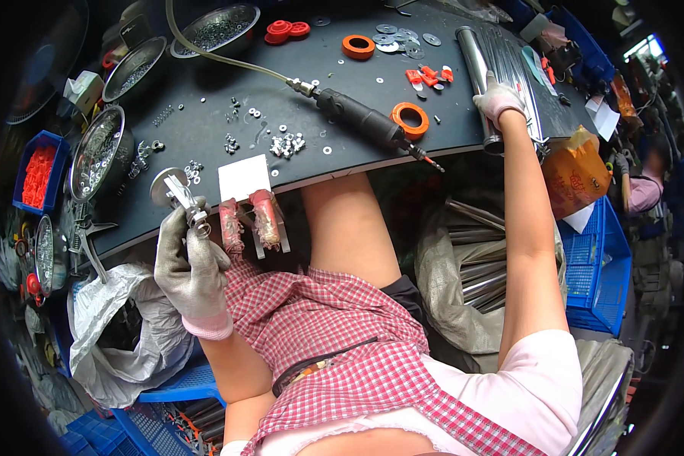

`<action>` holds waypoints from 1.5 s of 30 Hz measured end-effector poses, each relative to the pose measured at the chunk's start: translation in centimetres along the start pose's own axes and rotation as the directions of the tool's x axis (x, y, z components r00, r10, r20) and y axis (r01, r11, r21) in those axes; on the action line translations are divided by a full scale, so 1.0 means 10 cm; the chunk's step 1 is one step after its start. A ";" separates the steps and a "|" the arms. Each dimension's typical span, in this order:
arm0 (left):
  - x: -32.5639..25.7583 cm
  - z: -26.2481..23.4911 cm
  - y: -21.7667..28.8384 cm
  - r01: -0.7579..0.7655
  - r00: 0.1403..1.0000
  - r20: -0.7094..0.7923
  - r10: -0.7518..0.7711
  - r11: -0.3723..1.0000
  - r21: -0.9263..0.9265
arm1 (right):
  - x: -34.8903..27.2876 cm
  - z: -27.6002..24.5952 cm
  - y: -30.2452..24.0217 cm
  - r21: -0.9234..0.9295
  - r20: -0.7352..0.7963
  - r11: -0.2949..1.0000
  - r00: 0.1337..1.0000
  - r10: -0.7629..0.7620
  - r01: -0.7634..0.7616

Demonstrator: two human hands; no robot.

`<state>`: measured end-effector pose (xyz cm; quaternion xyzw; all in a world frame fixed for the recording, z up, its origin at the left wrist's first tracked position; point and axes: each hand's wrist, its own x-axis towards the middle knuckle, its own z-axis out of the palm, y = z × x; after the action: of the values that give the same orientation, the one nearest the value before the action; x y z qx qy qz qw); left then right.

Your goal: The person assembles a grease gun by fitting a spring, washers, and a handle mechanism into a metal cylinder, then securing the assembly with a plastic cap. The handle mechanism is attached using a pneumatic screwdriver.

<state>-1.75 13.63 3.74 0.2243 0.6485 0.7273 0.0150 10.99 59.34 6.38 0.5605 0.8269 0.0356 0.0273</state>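
In my raised left hand (194,273), gloved in grey-white, is a small metal fitting (179,190) with a round disc at its top and a ring-like end by my fingertips. My right hand (500,99), also gloved, reaches across the table and rests on a bundle of thin metal rods (513,64). Its index finger and thumb are spread apart; the other fingers are partly hidden. Just left of that hand lies a thick shiny metal tube (475,61). A clamp-like fixture with worn red wrapping (266,220) stands at the table edge, beside a white card (243,178).
A black power screwdriver (361,118) with an air hose lies mid-table near orange tape rolls (410,120). Metal bowls of small hardware (99,152) line the left side. Loose nuts and washers (287,144) lie scattered. Sacks (463,266) and a blue crate (600,266) stand below.
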 end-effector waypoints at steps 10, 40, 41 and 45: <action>-0.01 0.02 -0.05 -0.073 0.996 0.053 0.073 0.997 -0.010 | 0.62 0.25 -0.53 0.101 0.007 0.950 0.955 -0.297 0.295; -0.07 0.01 0.11 0.112 0.991 0.080 -0.104 0.988 -0.110 | -2.97 -0.04 -1.69 0.618 0.079 -0.192 0.303 -0.950 -0.763; -0.05 0.00 0.07 0.024 0.996 0.086 -0.019 0.998 -0.060 | -3.01 -0.05 -1.69 0.596 0.109 -0.248 0.383 -0.917 -0.764; -0.07 0.00 0.06 0.128 0.988 0.100 -0.116 0.984 -0.122 | -3.12 0.00 -1.68 0.597 0.118 -0.324 0.479 -0.870 -0.734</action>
<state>-0.93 13.33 4.05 0.2160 0.6118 0.7538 0.1041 6.93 24.18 5.06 0.1152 0.3269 -0.9376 -0.0280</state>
